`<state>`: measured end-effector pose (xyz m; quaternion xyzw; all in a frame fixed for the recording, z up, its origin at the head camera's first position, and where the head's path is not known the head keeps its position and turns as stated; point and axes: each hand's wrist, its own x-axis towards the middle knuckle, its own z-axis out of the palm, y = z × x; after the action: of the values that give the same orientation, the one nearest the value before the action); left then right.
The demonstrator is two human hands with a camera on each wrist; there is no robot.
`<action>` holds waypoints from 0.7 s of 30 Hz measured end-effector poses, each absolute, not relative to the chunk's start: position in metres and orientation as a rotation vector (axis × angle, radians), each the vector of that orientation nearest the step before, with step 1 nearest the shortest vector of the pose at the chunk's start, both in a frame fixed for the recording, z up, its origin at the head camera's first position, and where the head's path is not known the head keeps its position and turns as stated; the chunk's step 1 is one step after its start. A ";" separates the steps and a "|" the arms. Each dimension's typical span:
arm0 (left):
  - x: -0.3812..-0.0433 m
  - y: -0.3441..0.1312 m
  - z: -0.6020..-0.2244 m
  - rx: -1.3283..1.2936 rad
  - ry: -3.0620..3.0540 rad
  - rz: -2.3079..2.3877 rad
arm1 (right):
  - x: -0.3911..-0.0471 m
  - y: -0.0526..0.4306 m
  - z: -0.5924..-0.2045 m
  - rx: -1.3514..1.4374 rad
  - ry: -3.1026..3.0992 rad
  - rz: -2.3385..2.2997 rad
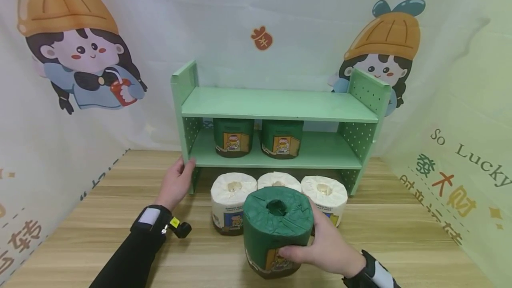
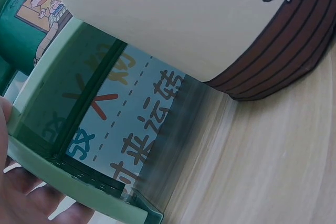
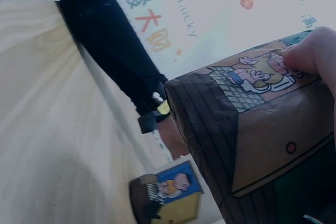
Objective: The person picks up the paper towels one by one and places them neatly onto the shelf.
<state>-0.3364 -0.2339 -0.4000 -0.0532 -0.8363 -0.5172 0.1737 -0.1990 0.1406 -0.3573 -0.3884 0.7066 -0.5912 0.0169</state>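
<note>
My right hand grips a green-wrapped toilet paper roll in front of the shelf, thumb across its printed front. That roll's brown lower edge and picture panel fill the right side of the right wrist view. At the left end of the mint-green shelf, my left hand holds the side panel near the middle board. In the left wrist view, its fingers reach behind that panel. Two green rolls, a left one and a right one, stand upright on the middle board.
Three white-wrapped rolls stand in a row before the shelf's lower level: left, middle and right. The held roll partly hides the middle one. Beneath everything is a wood-grain table; a printed cloth hangs behind.
</note>
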 end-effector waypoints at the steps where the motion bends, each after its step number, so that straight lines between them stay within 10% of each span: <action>1: -0.336 -0.234 -0.400 -0.153 -2.372 -1.462 | -0.200 0.142 -0.356 -1.211 2.189 -1.849; 21: -0.335 -0.233 -0.399 -0.163 -2.356 -1.466 | -0.234 0.185 -0.319 -1.045 2.567 -1.885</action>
<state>-0.3354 -0.2332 -0.3994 -0.0577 -0.8337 -0.5188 0.1802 -0.2340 0.1853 -0.3187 -0.3101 0.7616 -0.5593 -0.1047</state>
